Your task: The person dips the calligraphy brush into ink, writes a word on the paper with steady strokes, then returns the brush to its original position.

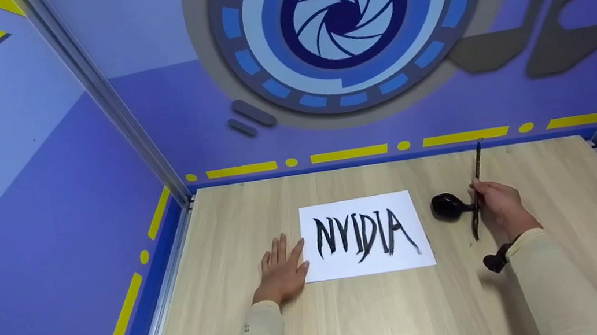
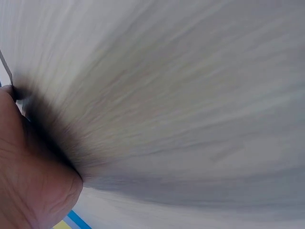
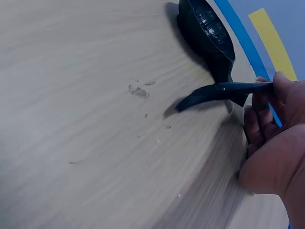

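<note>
A white sheet of paper (image 1: 371,265) lies on the table with "NVIDIA" lettered across it in black brush strokes. My left hand (image 1: 281,275) rests palm down at the sheet's left edge, fingers spread and thumb touching the paper. In the left wrist view only part of that hand (image 2: 35,176) shows against the tabletop. To the right of the paper, my right hand (image 1: 501,202) pinches a dark writing brush (image 1: 478,162) (image 3: 205,95), its black, bent bristles pointing down. Beside the brush lies a black ladle-shaped ink holder (image 1: 448,206) (image 3: 202,33) with glossy black inside.
Small dark smudges (image 3: 139,91) mark the wooden tabletop (image 1: 367,321) near the brush tip. Blue and purple panels with yellow marks (image 1: 349,154) wall in the back and sides. A metal post (image 1: 107,95) stands at the left corner.
</note>
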The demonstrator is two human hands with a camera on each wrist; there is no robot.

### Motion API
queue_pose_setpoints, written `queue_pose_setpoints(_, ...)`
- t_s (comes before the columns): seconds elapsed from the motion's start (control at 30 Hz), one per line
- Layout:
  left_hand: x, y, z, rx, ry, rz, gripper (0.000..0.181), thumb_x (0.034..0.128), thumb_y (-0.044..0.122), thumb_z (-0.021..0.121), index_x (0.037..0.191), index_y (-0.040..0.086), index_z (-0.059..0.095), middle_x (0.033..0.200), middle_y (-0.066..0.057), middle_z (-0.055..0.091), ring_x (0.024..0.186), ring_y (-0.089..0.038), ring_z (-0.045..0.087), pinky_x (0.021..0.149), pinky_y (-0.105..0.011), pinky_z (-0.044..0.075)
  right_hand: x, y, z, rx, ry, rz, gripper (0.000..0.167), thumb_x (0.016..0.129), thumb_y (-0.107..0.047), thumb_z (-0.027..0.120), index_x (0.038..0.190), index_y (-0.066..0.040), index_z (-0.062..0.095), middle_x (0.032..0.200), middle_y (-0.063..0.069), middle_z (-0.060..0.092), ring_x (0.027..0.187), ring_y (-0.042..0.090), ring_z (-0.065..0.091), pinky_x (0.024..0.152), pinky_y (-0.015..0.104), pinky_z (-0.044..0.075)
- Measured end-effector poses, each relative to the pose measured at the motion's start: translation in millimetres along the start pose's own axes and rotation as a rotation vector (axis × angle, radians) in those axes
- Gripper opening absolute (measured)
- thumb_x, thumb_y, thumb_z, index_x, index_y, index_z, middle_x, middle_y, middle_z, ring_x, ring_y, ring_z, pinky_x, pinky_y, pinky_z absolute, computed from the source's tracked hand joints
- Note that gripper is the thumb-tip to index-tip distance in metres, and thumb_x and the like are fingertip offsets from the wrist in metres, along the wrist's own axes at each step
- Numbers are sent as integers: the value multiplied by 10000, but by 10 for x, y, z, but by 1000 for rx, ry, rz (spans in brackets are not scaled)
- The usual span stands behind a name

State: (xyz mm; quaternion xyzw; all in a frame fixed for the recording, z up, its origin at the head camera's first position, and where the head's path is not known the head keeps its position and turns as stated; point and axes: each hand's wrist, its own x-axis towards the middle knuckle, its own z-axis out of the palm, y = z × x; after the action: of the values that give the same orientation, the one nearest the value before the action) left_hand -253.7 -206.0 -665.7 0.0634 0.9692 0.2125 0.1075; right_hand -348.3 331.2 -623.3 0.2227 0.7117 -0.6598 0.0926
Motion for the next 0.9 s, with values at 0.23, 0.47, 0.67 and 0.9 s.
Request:
queue_pose_setpoints(0.23,-35,48,-62,-5,-14,-4,618,1130,441,403,1712,288,261,1827,-154,-16,1703,-393,-37,1359,-627,12,40,-14,26,45,18,63,466,1076,-432,629,1426,-129,675,967,-187,763,977,46,629,870,238,512)
queue_pose_setpoints(0.47,-128,144,-200,6,-43,-12,604,1145,415,385,1717,272,251,1824,-168,-4,1702,-404,-24,1363,-620,32,14,-32,57,69,21,81,436,1072,-421,639,1398,-139,702,964,-161,757,980,66,621,872,251,519)
queue_pose_setpoints(0.67,-136,138,-188,-11,-41,-15,599,1147,417,381,1715,277,256,1824,-168,-4,1703,-403,-21,1361,-620,42,5,-38,84,32,2,62,404,1073,-422,636,1322,-117,729,924,-153,750,935,64,623,839,243,527)
queue_pose_setpoints(0.9,-93,112,-134,-33,-45,-21,606,1141,436,362,1718,299,237,1828,-149,-28,1703,-387,-61,1363,-610,6,-13,-44,68,88,-21,44,262,1067,-377,663,1070,-158,808,861,-124,750,858,74,647,800,245,541)
